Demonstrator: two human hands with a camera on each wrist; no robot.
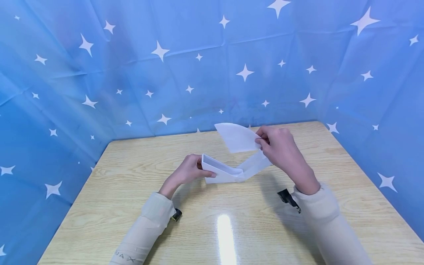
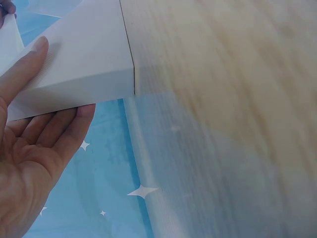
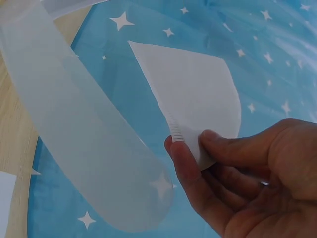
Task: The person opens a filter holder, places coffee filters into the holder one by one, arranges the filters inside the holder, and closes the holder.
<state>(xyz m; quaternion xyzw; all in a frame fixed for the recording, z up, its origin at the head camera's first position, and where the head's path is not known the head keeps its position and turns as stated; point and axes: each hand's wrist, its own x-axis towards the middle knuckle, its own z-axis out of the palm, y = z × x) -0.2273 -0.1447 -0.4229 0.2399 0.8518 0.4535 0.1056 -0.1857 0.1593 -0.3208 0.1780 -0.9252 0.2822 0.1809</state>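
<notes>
A wood-grain desk (image 1: 82, 221) is set in a corner hung with blue cloth (image 1: 185, 73), on which white four-pointed stars are printed; a long white glare (image 1: 226, 235) is thrown on the near part of the desktop. A white, hollow case (image 1: 220, 176) is held over the middle of the desk in the left grip (image 1: 190, 169), its left end clasped, with the thumb laid along one broad face and the fingers set beneath in the left wrist view. The body of the case is seen to the right of that grip, its long opening turned upward. From its right end a translucent strip (image 1: 253, 167) is extended toward the right grip (image 1: 279, 147); its rounded tip is shown apart from the fingers in the right wrist view. A white paper (image 1: 236, 138) is pinched by one corner between thumb and fingers of the right grip, its curved sheet spread to the left, above the strip. Small ruled lines are borne on one edge near the fingertips. Counted are one case, one strip, one paper, two pale sleeves (image 1: 328, 224) and two black clips (image 1: 177, 214) by the cuffs.
</notes>
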